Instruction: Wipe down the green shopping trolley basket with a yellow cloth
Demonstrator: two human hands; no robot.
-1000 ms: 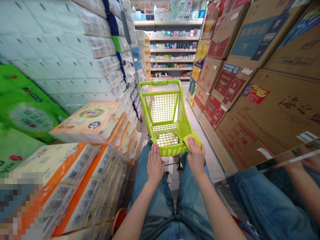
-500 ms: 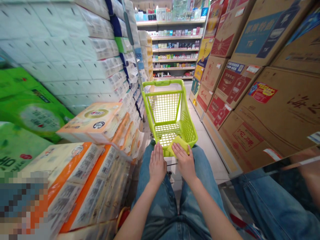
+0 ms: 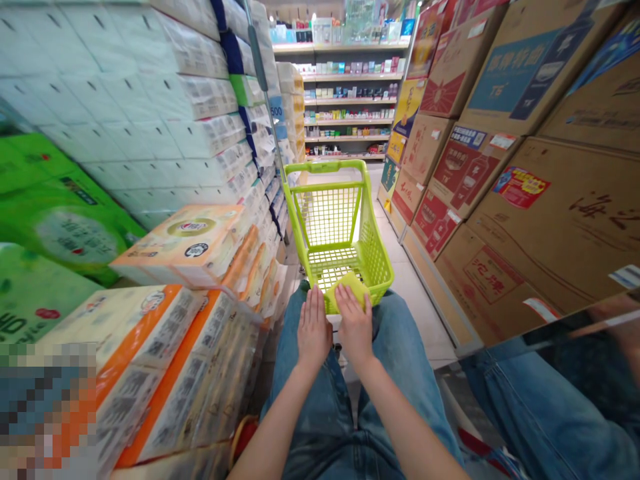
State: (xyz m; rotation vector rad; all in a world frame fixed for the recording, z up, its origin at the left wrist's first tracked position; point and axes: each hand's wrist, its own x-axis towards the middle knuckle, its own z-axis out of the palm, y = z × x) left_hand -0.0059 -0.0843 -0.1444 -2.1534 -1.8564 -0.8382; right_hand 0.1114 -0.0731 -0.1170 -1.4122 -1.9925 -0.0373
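A lime-green plastic shopping cart (image 3: 373, 250) with a lattice basket stands between my knees, its near rim toward me. My left hand (image 3: 314, 327) rests at the left of that near rim, fingers together and stretched out, with nothing seen in it. Beside it, my right hand (image 3: 354, 327) holds a yellow cleaning cloth (image 3: 345, 287) against the near rim, fingers laid over the cloth. The cloth spreads past my fingertips over the edge of the basket. Both palms face down, so what lies under them is hidden.
Stacked tissue packs (image 3: 165, 240) rise close on my left. Cardboard cartons (image 3: 560, 220) line the right side, with a mirror-like panel (image 3: 560, 373) below them. Shelves of small goods (image 3: 350, 100) stand beyond the cart, past a strip of tiled floor (image 3: 407, 287).
My right hand has slid left along the near rim with the cloth, closer to my left hand. The left hand has stayed nearly still.
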